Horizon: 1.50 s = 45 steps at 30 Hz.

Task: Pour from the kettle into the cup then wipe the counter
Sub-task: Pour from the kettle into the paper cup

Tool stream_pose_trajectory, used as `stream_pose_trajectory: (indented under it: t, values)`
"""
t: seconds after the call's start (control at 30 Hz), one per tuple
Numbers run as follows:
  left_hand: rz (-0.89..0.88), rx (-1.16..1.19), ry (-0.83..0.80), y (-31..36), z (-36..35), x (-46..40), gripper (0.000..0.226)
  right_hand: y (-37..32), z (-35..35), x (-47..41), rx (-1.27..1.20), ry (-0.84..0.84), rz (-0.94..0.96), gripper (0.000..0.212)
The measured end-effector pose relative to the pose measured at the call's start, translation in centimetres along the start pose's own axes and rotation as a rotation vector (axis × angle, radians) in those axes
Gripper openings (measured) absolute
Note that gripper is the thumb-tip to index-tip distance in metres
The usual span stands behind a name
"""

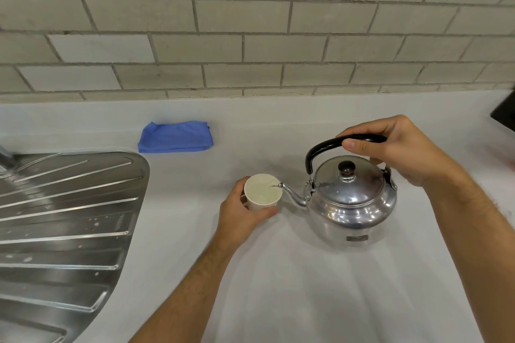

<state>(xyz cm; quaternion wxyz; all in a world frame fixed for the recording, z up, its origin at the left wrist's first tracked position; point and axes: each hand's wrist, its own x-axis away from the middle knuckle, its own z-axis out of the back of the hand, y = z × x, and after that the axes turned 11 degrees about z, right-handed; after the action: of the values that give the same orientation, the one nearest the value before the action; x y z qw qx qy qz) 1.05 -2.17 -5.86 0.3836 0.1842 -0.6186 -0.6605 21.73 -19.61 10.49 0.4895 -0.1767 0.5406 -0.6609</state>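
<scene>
A ribbed steel draining board occupies the left edge of the white counter. At about 1 o'clock from it, near the tiled wall, a folded blue cloth lies flat, its long axis running from 9 o'clock to 3 o'clock. The cloth is well apart from both hands and is touched by neither.

Toward the centre, the left hand is curled around a white cup. The cup is gripped from its 7 o'clock side, with the thumb on the near wall and the fingers wrapped behind the far left wall. The cup is held upright with its mouth facing up; whether its base rests on the counter cannot be told.

To the right of the cup, a steel kettle is held with its spout pointing toward 9 o'clock. The long axis of the kettle, from spout to hinge, runs from 9 o'clock to 3 o'clock. The spout tip lies over the cup rim at the cup's 3 o'clock side, and a thin stream is seen entering the cup. The lid with its black knob is seated on the body.

The right hand is closed around the black handle from the 3 o'clock side, with the thumb pressed on the near face of the handle.
</scene>
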Motion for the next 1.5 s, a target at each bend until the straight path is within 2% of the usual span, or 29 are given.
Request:
stream_pose_trajectory:
  t: [0.2, 0.33, 0.53, 0.77, 1.07, 1.3, 1.43, 1.5]
  values:
    - [0.018, -0.006, 0.004, 0.1, 0.1, 0.0, 0.073, 3.0, 0.3, 1.1, -0.083, 0.157, -0.074, 0.023]
    - [0.032, -0.022, -0.001, 0.1, 0.1, 0.1, 0.074, 4.5, 0.5, 1.0, -0.127, 0.360, -0.089, 0.012]
    - [0.042, -0.033, 0.005, 0.3, 0.1, 0.1, 0.074, 6.8, -0.4, -1.5, -0.114, 0.635, -0.033, 0.012]
    - [0.042, -0.043, 0.010, 0.4, 0.0, 0.2, 0.072, 10.6, -0.5, -6.1, -0.110, 0.796, -0.068, 0.012]
    - [0.039, -0.033, 0.010, 0.3, 0.2, 0.1, 0.071, 13.2, -0.1, -10.9, -0.014, 0.804, -0.059, 0.019]
    - [0.033, -0.028, 0.015, 0.4, 0.1, 0.2, 0.071, 13.3, 0.3, -11.4, 0.152, 0.759, -0.086, 0.024]
    - [0.062, -0.103, -0.019, 0.6, 0.5, 0.1, 0.083, 12.9, 0.7, -11.0, 0.229, 0.668, -0.135, 0.031]
    - [0.100, -0.153, -0.067, 0.9, 1.4, 0.0, 0.097, 12.8, 0.9, -10.8, 0.358, 0.627, -0.204, 0.048]
